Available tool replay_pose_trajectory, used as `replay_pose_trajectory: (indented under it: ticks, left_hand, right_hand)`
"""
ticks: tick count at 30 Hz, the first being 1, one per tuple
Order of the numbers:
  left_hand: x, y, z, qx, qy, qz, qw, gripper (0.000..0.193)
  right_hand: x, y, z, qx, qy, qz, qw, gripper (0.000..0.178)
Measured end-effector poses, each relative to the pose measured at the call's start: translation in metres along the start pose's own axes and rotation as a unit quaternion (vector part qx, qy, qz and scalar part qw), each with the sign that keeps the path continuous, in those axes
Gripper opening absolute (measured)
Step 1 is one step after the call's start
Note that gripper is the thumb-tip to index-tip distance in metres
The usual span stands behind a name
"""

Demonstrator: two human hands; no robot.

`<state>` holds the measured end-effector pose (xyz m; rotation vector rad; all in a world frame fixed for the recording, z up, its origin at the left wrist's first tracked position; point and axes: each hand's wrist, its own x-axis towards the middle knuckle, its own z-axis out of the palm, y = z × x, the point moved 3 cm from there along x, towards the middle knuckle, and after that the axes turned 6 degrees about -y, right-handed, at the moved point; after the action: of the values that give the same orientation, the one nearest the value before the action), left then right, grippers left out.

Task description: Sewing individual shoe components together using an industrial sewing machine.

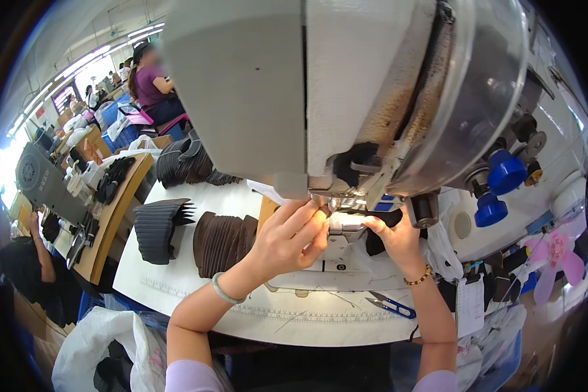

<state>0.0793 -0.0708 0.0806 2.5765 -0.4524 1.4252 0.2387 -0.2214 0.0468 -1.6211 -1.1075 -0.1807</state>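
Observation:
A large sewing machine (242,85) fills the upper middle, its lit needle area (346,222) between my hands. My left hand (291,238), with a pale green bangle at the wrist, is closed in a pinch just left of the presser foot. What its fingertips hold is too small to make out. To the right of the needle area, my right hand (402,242) has its thumb stretched toward the foot and apart from the fingers, which are partly hidden by the machine. A beaded bracelet circles that wrist. Black material (375,243) lies beside the right thumb.
Stacked dark brown pieces (222,245) and black pieces (157,232) stand on the white table (294,323) at left. Blue-handled snips (392,305) lie near the front right. A white bag (104,346) hangs lower left; a pink fan (555,255) is right. People work beyond.

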Motion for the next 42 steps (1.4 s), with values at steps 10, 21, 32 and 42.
replay_pose_trajectory:
  ticks: [10, 21, 32, 42]
  left_hand:
    - [-0.007, -0.002, -0.001, 0.036, -0.014, -0.012, 0.999, 0.016]
    - [-0.014, -0.011, 0.005, 0.035, -0.024, -0.027, 0.999, 0.019]
    - [-0.028, -0.030, 0.002, 0.003, -0.082, -0.147, 0.986, 0.027]
    - [-0.081, 0.047, -0.014, -0.334, -0.175, -0.278, 0.884, 0.042]
  right_hand:
    - [0.012, -0.009, 0.000, -0.065, 0.019, -0.151, 0.986, 0.053]
    - [0.005, -0.010, -0.004, -0.116, 0.062, -0.179, 0.975, 0.060]
    - [-0.016, -0.024, -0.011, 0.534, -0.138, 0.243, 0.798, 0.035]
    - [-0.146, -0.044, 0.038, 0.201, 0.090, 0.047, 0.974, 0.030]
